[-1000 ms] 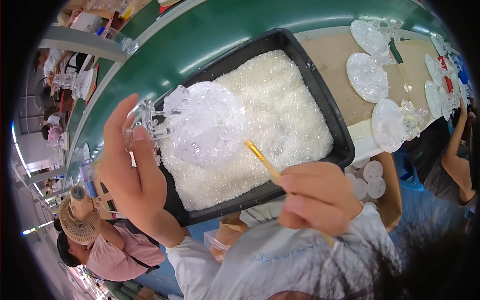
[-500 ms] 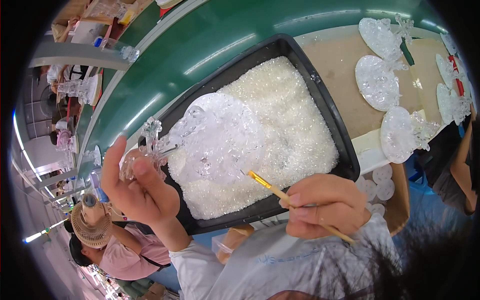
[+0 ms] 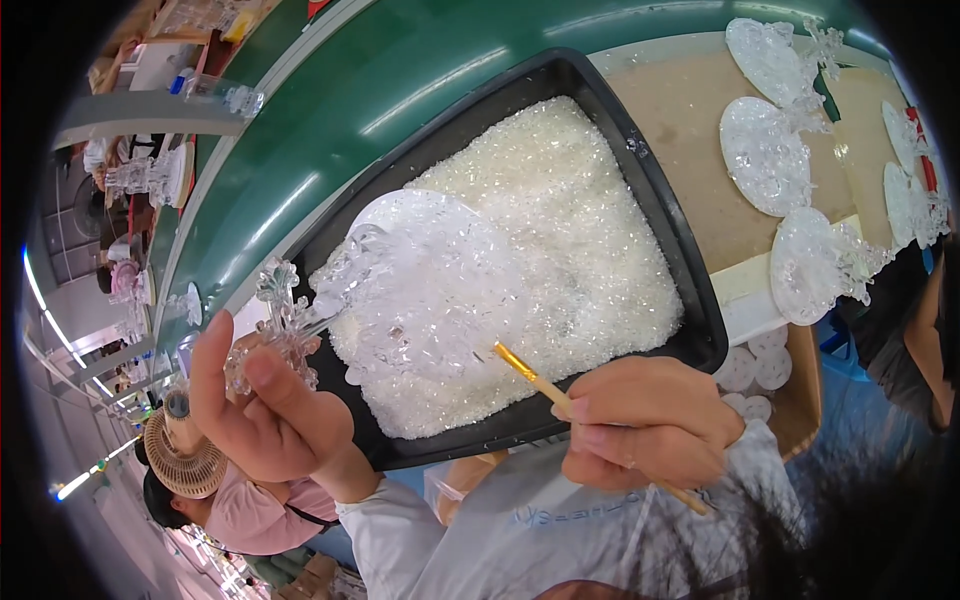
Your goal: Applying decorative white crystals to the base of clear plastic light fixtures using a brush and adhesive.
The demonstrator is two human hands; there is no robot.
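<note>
My left hand [image 3: 275,415] holds a clear plastic ornament by its decorated end, fingers curled round it. The ornament's round, frosted disc base [image 3: 430,290] tilts over a bed of pale, sparkling flakes [image 3: 600,250], and flakes speckle its face. The flakes lie in a black rectangular tray [image 3: 668,190]. Between the thumb and fingers of my right hand [image 3: 655,420] is a thin paintbrush [image 3: 545,386] with a wooden handle and gold ferrule. Its tip is at the disc's lower right edge; whether it touches cannot be made out.
Several similar ornaments [image 3: 765,155] with round bases lie on a brown board [image 3: 670,100] to the right. Below them a cardboard box [image 3: 805,400] holds white discs [image 3: 770,370]. A green tabletop [image 3: 400,90] runs behind the tray. At the left are a fan [image 3: 180,455] and a co-worker in pink [image 3: 260,515].
My left hand and the ornament have shifted slightly left and down, and the disc's face has turned a little. My right hand keeps the brush near the disc's edge.
</note>
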